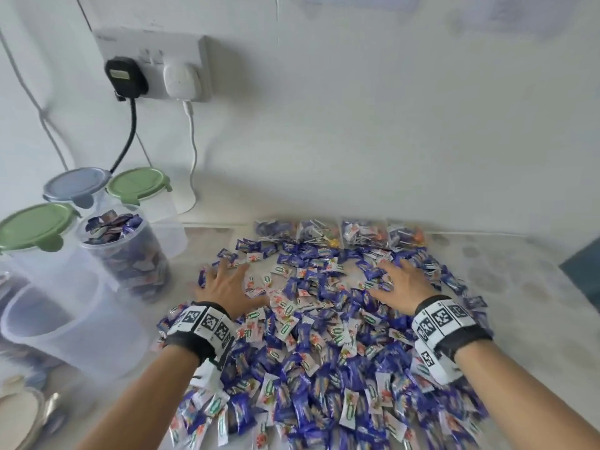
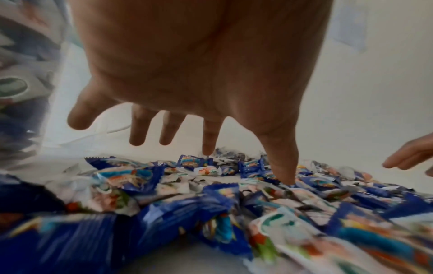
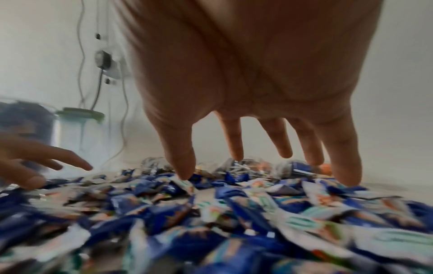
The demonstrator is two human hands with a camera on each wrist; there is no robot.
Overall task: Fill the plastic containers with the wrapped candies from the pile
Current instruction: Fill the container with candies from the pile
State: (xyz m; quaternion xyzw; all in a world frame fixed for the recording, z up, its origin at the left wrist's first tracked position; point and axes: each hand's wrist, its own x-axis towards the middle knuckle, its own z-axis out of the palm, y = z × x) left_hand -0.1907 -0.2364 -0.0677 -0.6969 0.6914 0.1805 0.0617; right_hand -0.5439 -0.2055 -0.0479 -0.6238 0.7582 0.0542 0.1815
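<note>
Now at the gathering step. Our left hand (image 1: pixel 227 280) and right hand (image 1: pixel 402 282) both lie spread, palms down, over the far part of the candy pile (image 1: pixel 324 345), well apart from each other, with a thin patch of candies between them. Fingers are straight and splayed; neither hand holds anything. From the left wrist view the thumb tip and a fingertip (image 2: pixel 208 148) touch wrappers; from the right wrist view the thumb and little finger tips meet the candies too.

The pile covers the middle of the counter (image 1: pixel 519 274) and runs down to its near edge. Blue and white wrappers, loose, slippery-looking, lying in a shallow layer.

Containers stand at the left edge of the counter. One open container (image 1: pixel 126 251) looks full to the rim with candies. Nearer us stands an empty open container (image 1: pixel 65 329), just left of our left wrist. Three lidded ones sit behind: two with green lids (image 1: pixel 39 227), one with a blue lid (image 1: pixel 76 185). We cannot tell what they hold.

Small clear bags (image 1: pixel 337 233) line the far side of the pile; contents too blurred to name.

Judgement: one container filled, the empty one likely next. The next move calls for drawing both hands together to rake a heap, cupping it, and carrying it left over the empty rim. Loose wrappers will likely spill from the sides of a two-handed scoop.
</note>
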